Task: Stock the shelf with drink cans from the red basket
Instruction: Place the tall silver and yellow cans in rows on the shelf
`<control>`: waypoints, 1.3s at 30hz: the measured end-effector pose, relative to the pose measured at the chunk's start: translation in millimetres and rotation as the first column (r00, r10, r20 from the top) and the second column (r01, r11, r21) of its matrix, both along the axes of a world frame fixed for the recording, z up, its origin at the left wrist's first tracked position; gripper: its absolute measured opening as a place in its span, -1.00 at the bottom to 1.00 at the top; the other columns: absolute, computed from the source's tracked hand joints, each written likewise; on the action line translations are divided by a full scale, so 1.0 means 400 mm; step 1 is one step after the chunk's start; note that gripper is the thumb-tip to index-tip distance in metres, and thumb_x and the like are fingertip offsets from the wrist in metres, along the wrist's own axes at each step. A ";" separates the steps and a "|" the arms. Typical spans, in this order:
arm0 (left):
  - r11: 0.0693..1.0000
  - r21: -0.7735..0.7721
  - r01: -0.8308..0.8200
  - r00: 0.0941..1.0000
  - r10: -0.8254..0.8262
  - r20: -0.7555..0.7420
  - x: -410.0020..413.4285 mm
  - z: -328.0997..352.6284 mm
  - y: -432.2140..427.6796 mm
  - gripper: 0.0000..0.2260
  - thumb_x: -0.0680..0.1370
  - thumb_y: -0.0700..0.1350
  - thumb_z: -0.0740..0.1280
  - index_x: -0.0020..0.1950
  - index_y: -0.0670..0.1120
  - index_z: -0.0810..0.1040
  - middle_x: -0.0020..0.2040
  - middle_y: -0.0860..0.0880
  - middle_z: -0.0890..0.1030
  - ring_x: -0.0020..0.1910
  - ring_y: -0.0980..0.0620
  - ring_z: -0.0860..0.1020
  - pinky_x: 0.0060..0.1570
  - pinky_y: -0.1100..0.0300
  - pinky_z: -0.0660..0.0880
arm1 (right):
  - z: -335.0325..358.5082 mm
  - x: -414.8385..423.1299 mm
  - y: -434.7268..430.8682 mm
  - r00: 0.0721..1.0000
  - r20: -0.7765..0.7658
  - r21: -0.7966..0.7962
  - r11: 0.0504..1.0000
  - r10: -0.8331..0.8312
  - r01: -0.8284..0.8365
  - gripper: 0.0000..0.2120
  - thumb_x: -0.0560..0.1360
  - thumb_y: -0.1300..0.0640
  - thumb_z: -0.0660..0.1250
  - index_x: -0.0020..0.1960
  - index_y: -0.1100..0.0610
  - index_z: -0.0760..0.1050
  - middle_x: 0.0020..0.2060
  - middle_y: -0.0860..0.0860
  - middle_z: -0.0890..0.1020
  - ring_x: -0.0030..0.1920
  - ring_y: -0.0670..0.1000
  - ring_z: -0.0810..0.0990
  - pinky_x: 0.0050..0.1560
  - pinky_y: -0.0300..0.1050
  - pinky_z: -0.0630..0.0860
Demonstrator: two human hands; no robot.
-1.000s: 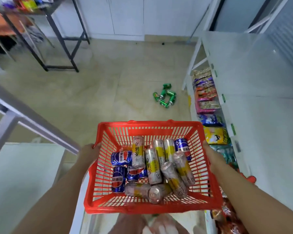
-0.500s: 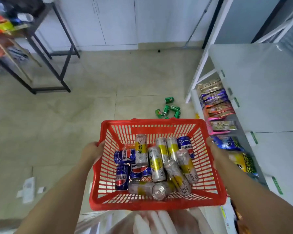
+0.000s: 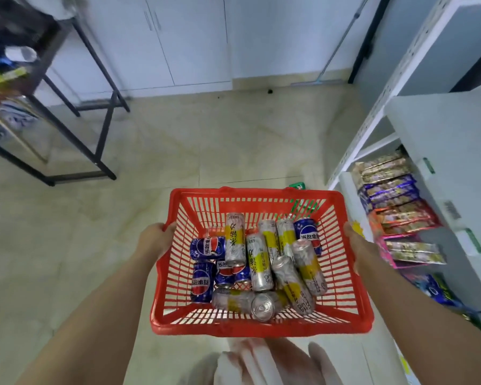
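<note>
I carry a red plastic basket (image 3: pixel 178 323) in front of me, above the floor. My left hand (image 3: pixel 154 240) grips its left rim and my right hand (image 3: pixel 358 245) grips its right rim. Inside lie several drink cans: blue cola cans (image 3: pixel 207 247) on the left and tall silver-and-yellow cans (image 3: pixel 258 262) in the middle and right. A white shelf unit (image 3: pixel 439 151) stands to my right, its upper board bare where I can see it.
Snack packets (image 3: pixel 392 187) fill the lower shelf at right. A black metal table frame (image 3: pixel 75 115) stands at the far left. A green can (image 3: pixel 297 186) peeks out on the tiled floor behind the basket. White cabinets line the back wall.
The view has swung and moved forward: the green cans on the floor are now mostly hidden behind the basket, and the shelf is closer. Both hands keep the same hold.
</note>
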State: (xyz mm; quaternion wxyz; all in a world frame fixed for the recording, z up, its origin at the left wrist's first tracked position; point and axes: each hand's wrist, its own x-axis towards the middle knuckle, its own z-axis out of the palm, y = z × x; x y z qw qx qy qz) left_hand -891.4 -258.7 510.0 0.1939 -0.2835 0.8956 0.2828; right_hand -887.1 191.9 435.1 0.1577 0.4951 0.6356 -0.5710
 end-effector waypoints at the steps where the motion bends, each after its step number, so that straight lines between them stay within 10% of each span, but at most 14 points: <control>1: 1.000 -0.005 0.010 1.000 -0.010 -0.003 -0.050 -0.003 -0.014 -0.54 0.61 0.15 0.13 0.17 -0.22 0.54 -0.10 -0.13 0.64 -0.18 -0.12 0.61 -0.09 0.07 0.52 | 0.004 -0.034 -0.020 1.000 0.000 -0.001 1.000 -0.005 0.005 0.04 -0.19 -0.60 0.38 -0.01 0.16 0.55 -0.19 0.15 0.70 -0.22 0.22 0.71 0.01 0.23 0.61; 9: 0.985 -0.055 0.166 0.986 -0.166 0.000 -0.452 0.011 -0.048 -0.52 0.62 0.16 0.12 0.24 -0.22 0.51 0.02 -0.17 0.65 -0.14 -0.14 0.61 -0.04 0.01 0.54 | 0.085 -0.229 -0.158 0.975 -0.017 0.023 0.974 -0.223 0.223 -0.05 0.22 -0.43 0.43 0.30 0.27 0.44 0.05 0.22 0.65 -0.05 0.21 0.67 0.09 0.15 0.59; 17: 0.884 -0.036 0.466 0.885 -0.466 0.017 -0.813 -0.016 0.002 -0.54 0.61 0.16 0.12 0.19 -0.20 0.54 0.04 -0.20 0.66 -0.04 -0.20 0.63 0.05 -0.04 0.56 | 0.090 -0.310 -0.223 0.853 -0.030 0.020 0.852 -0.522 0.522 -0.15 0.41 -0.31 0.38 0.47 0.23 0.29 0.20 0.20 0.58 -0.01 0.15 0.63 -0.23 -0.09 0.49; 22: 0.701 -0.003 0.713 0.701 -0.713 -0.013 -1.001 0.002 0.121 -0.57 0.62 0.15 0.12 0.07 -0.18 0.57 -0.09 -0.14 0.65 -0.15 -0.16 0.62 -0.06 0.03 0.53 | 0.054 -0.256 -0.263 0.645 -0.025 -0.046 0.645 -0.764 0.763 0.03 0.05 -0.47 0.44 0.30 0.18 0.45 -0.01 0.17 0.67 -0.14 0.18 0.70 -0.06 0.14 0.63; 31: 0.288 -0.090 0.953 0.290 -0.957 0.017 -1.079 -0.034 0.459 -0.57 0.62 0.13 0.14 0.04 -0.21 0.59 -0.04 -0.18 0.66 -0.04 -0.22 0.63 0.02 0.02 0.52 | 0.044 -0.073 -0.370 0.258 0.076 -0.020 0.258 -0.963 0.966 -0.52 0.30 -0.28 0.49 -0.18 0.16 0.61 -0.45 0.08 0.68 -0.29 0.15 0.70 -0.04 0.13 0.64; 39: 0.040 -0.067 0.997 0.040 -0.999 -0.002 -0.936 -0.140 0.723 -0.66 0.61 0.08 0.18 0.00 -0.15 0.60 -0.09 -0.18 0.66 -0.13 -0.19 0.60 -0.06 0.05 0.52 | -0.036 0.116 -0.420 -0.025 0.087 -0.016 -0.026 -0.996 1.000 -0.40 0.18 -0.42 0.46 -0.24 0.14 0.63 -0.38 0.10 0.70 -0.26 0.18 0.71 0.00 0.17 0.63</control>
